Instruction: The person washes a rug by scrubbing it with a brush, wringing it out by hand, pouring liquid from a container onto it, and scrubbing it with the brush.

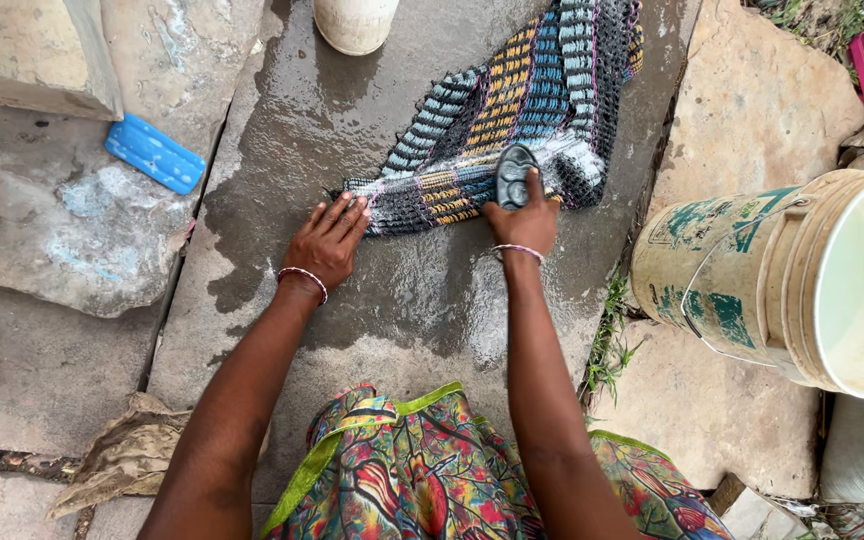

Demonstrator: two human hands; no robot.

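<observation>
Partly cut off at the top, the striped cloth (512, 120) lies on the wet stone slab (402, 290); left hand (327, 243) pressed flat with fingers spread, right hand (524, 222) gripping a dark brush (514, 175).

Both arms stretched forward, hands low.

The left hand (328, 238) lies palm down, fingers spread flat and pointing ahead, a bangle on its wrist. The right hand (524, 222) is curled closed in a grip, thumb raised forward, wrist also bangled. The forearms run nearly parallel, elbows close to the body.
</observation>
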